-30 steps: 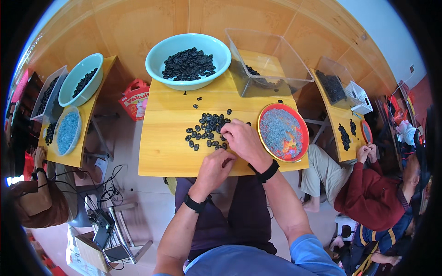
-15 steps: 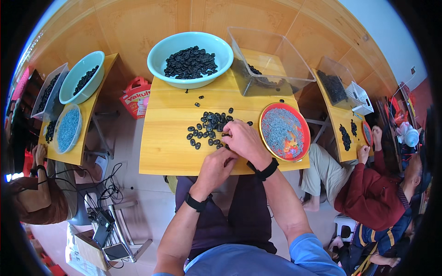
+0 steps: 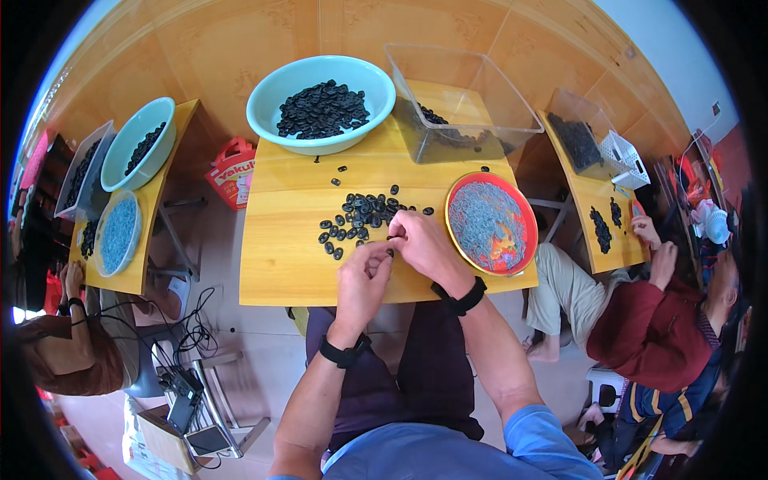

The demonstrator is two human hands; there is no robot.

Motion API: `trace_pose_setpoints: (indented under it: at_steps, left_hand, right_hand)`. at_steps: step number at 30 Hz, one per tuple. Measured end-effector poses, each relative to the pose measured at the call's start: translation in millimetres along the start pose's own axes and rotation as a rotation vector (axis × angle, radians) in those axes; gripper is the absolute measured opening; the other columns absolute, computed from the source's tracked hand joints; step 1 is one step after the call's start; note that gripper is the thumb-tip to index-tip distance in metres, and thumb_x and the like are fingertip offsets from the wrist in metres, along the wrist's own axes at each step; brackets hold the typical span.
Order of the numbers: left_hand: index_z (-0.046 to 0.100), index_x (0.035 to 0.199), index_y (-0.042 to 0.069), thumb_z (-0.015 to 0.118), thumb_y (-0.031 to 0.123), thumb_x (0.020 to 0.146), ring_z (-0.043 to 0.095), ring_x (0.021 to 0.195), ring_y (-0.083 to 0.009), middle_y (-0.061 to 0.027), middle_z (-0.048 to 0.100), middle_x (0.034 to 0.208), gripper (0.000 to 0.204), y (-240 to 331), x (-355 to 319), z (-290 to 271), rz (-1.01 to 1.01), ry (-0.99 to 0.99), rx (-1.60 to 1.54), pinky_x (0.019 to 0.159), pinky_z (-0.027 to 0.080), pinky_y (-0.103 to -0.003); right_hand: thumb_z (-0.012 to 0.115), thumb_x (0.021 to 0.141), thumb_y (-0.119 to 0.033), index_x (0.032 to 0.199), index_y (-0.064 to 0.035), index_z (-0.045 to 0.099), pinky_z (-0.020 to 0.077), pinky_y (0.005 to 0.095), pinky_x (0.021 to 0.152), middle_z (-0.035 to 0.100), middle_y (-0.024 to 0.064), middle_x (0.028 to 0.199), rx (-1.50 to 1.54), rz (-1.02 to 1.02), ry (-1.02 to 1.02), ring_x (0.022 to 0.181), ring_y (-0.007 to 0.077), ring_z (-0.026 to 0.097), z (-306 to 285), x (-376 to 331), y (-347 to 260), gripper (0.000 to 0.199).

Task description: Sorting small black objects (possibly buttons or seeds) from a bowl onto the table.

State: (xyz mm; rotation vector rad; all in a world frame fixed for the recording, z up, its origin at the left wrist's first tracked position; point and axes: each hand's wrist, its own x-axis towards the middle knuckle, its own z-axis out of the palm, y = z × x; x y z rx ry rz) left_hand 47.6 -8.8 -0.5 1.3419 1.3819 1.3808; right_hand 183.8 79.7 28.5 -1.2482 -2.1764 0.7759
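On the yellow tabletop (image 3: pixel 280 264), just left of the red plate (image 3: pixel 490 223), both hands meet beside the scattered black pieces (image 3: pixel 358 218). The left hand (image 3: pixel 362 282) and right hand (image 3: pixel 422 244) each pinch one small piece with a narrow fingertip grip. Such pieces look light, hard and smooth, best taken by their edges.

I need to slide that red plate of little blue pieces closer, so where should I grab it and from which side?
Grip the red plate by its raised rim at the near left edge, beside the right hand. It lies flat and is heaped with small blue pieces, so a pinch on the rim, thumb on top, probably keeps it level. That edge seems nearest; the far side sits by the clear plastic bin.
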Motion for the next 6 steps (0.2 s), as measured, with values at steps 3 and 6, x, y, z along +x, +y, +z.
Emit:
trace_pose_setpoints:
  at_steps: [3, 6]
  left_hand:
    - [0.068, 0.108, -0.002, 0.066, 0.001, 0.092, 0.065, 0.07, -0.0103, -0.0083, 0.068, 0.091, 0.017, 3.1, 4.2, 3.1, -0.15, 0.105, -0.162, 0.062, 0.054, -0.025]
    - [0.066, 0.113, -0.002, 0.067, 0.002, 0.092, 0.068, 0.072, -0.0117, -0.0086, 0.068, 0.093, 0.021, -1.8, 3.7, 2.8, -0.149, 0.069, -0.122, 0.065, 0.056, -0.025]
  right_hand:
    - [0.067, 0.077, 0.002, 0.085, 0.0011, 0.058, 0.0495, 0.0442, 0.069, 0.064, 0.0172, 0.085, 0.116, 0.003, 0.005, 0.079, 0.0352, 0.064, -9.1, -7.9, -5.7, 0.012]
    - [0.068, 0.078, 0.001, 0.087, 0.0014, 0.059, 0.0502, 0.0437, 0.07, 0.064, 0.0176, 0.085, 0.158, 0.01, -0.043, 0.079, 0.0344, 0.065, -18.6, -16.3, -18.9, 0.013]
